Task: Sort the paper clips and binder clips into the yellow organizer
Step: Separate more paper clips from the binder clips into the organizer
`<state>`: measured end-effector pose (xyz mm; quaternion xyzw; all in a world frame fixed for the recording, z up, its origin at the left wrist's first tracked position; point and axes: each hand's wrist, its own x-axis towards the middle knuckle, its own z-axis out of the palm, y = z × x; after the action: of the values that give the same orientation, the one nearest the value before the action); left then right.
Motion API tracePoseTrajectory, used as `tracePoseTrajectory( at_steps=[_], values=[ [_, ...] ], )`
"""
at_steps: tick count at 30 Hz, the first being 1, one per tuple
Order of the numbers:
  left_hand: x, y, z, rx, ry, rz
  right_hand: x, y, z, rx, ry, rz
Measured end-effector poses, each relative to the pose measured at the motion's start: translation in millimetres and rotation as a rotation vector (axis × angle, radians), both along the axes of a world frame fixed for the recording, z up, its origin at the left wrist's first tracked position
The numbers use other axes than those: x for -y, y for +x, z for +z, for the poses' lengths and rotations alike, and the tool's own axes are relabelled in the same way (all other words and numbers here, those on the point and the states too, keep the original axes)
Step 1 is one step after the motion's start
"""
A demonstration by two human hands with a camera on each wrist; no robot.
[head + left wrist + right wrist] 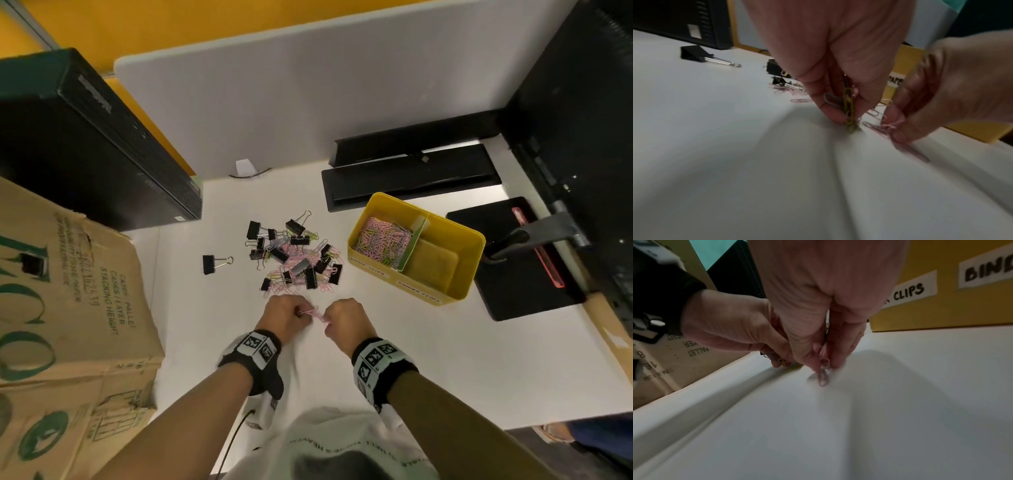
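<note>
A mixed pile [296,258] of black binder clips and pink, green and blue paper clips lies mid-table. One binder clip [214,263] lies apart to its left. The yellow organizer [455,253] stands to the right; its left compartment holds many paper clips [382,241], its right one looks bare. Just below the pile, my left hand [289,317] pinches a small bunch of paper clips [847,105], green, blue and pink. Close beside it, my right hand [342,320] pinches pink paper clips [823,375] against the table. A pink string of clips [313,313] spans between both hands.
A cardboard box [61,308] fills the left side, a black computer case [85,137] stands behind it. Black flat bars [407,174] and a black paper cutter [520,260] sit behind and right of the organizer. A white partition [308,102] closes the back.
</note>
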<state>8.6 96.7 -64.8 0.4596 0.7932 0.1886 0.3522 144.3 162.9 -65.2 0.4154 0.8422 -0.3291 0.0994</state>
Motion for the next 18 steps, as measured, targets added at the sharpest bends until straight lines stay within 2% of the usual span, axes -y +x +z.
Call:
tracePoseTrajectory(
  at_steps=[2,5,9,14,18],
  values=[
    [-1.5,-6.9,5.2,0.083,0.015,0.065,-2.1,3.2,-1.4,-0.039,-0.006,-0.019],
    [-7.6,-16.3,21.0,0.293,-0.029,0.165,-6.3,9.4,0.7,-0.122,-0.014,-0.085],
    [-26.0,-17.5,52.1,0.449,0.004,0.25,-15.0,20.6,9.4,-0.263,-0.085,-0.341],
    [-78.1,2.9,82.5,0.435,0.137,0.211,-26.2,41.0,47.6,-0.536,-0.202,-0.674],
    [-133.9,37.2,90.4,0.351,0.207,0.163,-47.7,62.1,80.9,-0.645,-0.088,-0.742]
  ],
)
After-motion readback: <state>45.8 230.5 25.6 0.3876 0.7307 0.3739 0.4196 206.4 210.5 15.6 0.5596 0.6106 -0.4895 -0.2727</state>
